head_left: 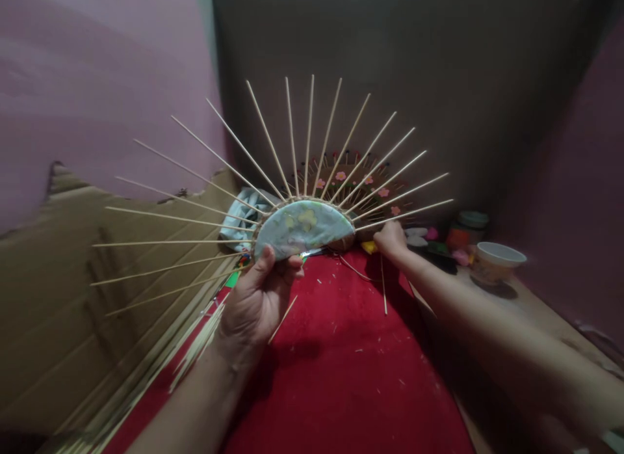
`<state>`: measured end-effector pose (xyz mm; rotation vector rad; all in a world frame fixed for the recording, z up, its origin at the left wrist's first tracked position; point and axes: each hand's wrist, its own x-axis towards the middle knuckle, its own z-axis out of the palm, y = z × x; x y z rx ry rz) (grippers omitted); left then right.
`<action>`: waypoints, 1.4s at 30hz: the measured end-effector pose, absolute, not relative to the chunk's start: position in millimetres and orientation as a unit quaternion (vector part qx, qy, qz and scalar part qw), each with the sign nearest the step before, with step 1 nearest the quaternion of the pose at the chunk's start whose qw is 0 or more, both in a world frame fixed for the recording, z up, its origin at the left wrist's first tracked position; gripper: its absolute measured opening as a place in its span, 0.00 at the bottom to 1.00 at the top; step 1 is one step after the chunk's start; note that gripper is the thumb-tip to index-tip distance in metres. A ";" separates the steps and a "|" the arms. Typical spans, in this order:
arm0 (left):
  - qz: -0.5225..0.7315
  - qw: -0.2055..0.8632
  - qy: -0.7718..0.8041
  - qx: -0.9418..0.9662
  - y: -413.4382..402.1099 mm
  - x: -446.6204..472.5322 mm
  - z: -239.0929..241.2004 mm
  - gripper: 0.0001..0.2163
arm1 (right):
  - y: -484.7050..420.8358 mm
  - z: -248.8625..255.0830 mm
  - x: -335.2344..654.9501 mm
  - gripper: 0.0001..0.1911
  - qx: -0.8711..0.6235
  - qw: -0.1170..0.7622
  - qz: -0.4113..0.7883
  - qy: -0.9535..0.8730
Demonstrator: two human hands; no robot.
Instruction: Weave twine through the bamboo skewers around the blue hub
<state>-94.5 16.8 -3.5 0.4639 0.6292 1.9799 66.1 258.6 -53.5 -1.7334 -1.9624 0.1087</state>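
Note:
A half-round piece covered in pale blue floral cloth (305, 227) is held up in front of me, with several thin wooden sticks (312, 135) fanning out from its curved edge. My left hand (258, 298) grips its lower left part, thumb on the front face. My right hand (391, 239) is closed at the right, just below the lowest right stick; what its fingers hold is hidden. A thin cord (358, 269) loops from beneath the half-round piece toward the right hand. Below that hand, a short thin stick (384, 291) shows against the red surface.
Behind stands a brown fan-like piece with pink flowers (340, 175). Loose sticks (199, 343) lie left on the red cloth (351, 389), beside cardboard (160, 246). A white-rimmed bowl (497, 262) and a lidded jar (468, 229) stand at right.

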 end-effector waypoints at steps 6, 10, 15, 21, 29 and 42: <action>0.816 0.481 0.261 0.185 16.8 -94.1 -1.3 0.13 | 229.8 -52.0 72.8 0.14 -0.597 0.225 0.071 -0.767; 0.815 0.483 0.261 0.183 20.1 -96.5 -5.6 0.13 | 199.4 -53.5 66.7 0.11 -0.537 0.167 0.101 -0.821; 0.812 0.486 0.265 0.185 24.3 -99.5 -11.4 0.14 | 175.4 -58.3 56.4 0.08 -0.505 0.119 0.134 -0.844; 0.811 0.486 0.269 0.185 26.9 -101.1 -13.4 0.14 | 180.5 -49.1 59.7 0.08 -0.500 0.186 0.252 -0.807; 0.812 0.489 0.265 0.176 25.9 -102.2 -12.6 0.14 | 170.5 -20.3 90.1 0.05 -0.390 0.384 0.503 -0.670; 0.806 0.493 0.258 0.202 29.9 -102.2 -21.2 0.11 | 100.8 40.1 176.8 0.11 -0.277 0.551 0.565 -0.548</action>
